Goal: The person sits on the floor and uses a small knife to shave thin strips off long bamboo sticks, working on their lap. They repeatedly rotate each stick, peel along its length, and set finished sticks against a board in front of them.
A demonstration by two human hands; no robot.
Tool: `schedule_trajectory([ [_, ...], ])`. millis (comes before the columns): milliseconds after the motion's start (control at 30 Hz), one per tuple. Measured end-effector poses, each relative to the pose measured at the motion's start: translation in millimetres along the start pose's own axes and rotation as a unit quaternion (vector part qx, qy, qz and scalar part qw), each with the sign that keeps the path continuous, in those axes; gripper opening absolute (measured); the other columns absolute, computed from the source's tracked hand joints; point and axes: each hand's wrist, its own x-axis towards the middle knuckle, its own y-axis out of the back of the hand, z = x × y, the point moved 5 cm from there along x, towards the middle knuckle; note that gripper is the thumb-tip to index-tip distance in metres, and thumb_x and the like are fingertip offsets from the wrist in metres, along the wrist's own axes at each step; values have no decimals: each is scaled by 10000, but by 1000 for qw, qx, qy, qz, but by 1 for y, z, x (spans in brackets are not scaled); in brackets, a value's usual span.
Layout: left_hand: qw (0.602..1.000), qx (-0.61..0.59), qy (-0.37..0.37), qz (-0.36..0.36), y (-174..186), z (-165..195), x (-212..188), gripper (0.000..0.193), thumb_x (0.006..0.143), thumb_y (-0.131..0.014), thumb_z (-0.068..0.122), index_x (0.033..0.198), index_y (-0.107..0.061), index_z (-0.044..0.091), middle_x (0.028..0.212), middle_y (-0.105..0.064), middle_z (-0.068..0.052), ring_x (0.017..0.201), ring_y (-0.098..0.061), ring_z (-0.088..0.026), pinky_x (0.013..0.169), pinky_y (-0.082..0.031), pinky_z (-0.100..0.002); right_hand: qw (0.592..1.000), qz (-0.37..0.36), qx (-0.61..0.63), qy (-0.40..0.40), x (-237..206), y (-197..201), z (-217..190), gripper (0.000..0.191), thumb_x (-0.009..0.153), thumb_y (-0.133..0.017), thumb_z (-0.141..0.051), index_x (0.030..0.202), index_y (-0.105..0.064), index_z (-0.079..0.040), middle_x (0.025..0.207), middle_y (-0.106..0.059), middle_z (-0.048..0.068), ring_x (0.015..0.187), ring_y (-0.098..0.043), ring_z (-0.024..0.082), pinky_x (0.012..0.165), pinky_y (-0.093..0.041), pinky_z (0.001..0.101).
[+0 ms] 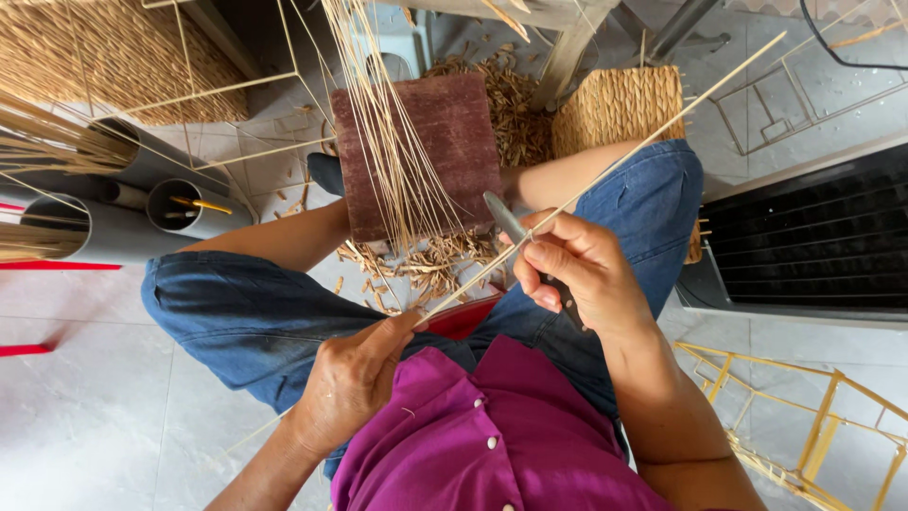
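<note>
My left hand (352, 378) pinches the near end of a long thin cane strip (643, 142) that runs up to the right across my lap. A knife (503, 219) sits in my right hand (572, 270), its grey blade laid against the strip near the strip's middle. I sit with knees apart in blue jeans and a magenta shirt. A dark red-brown wooden block (445, 142) stands between my legs, and a bundle of thin cane strips (383, 123) leans over it.
Cane shavings (430, 265) litter the floor around the block. Grey pipes (123, 189) holding cane sticks lie at left. A woven basket (619, 104) stands behind my right knee, a black slatted unit (813, 237) at right, a yellow wire frame (804, 426) at lower right.
</note>
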Motion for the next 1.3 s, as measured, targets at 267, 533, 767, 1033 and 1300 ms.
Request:
schedule_trajectory([
  [267, 985, -46, 143, -79, 0, -8, 15, 265, 974, -624, 65, 1239, -630, 54, 723, -697, -175, 645, -737, -327, 559, -559, -411, 999, -27, -30, 27, 4, -19, 1, 182, 1092, -498, -88, 1243, -571, -17, 713, -571, 73, 531, -456, 76, 461, -378, 209],
  [533, 997, -14, -46, 54, -16, 25, 43, 323, 939, -626, -26, 1254, -618, 42, 869, -715, -155, 742, -740, -321, 624, -568, -399, 999, -47, -4, 6, -3, -30, 9, 178, 1081, -511, -87, 1250, -541, -39, 714, -587, 53, 537, -459, 63, 476, -395, 208],
  [767, 998, -50, 10, 40, -24, 6, 19, 345, 938, -632, -36, 1275, -627, 38, 918, -731, -178, 772, -753, -316, 628, -588, -378, 997, -58, -7, -53, -2, -31, 32, 211, 1068, -535, -86, 1245, -611, -1, 718, -600, 66, 542, -467, 76, 470, -386, 218],
  [1033, 995, -76, 59, 3, -15, -16, -25, 360, 920, -619, -23, 1275, -645, 33, 890, -735, -202, 795, -759, -333, 650, -587, -360, 994, 104, -12, 22, 7, 47, -13, 264, 1099, -501, -130, 1242, -617, 59, 682, -511, 26, 514, -422, 69, 454, -353, 221],
  [1300, 953, -185, 222, -94, -31, -36, -26, 377, 1016, -508, 97, 1374, -624, 84, 622, -632, -60, 456, -559, -86, 457, -484, -263, 995, 73, 25, 60, 11, 40, -23, 346, 1085, -516, -132, 1400, -560, 7, 731, -545, 43, 532, -447, 72, 474, -378, 227],
])
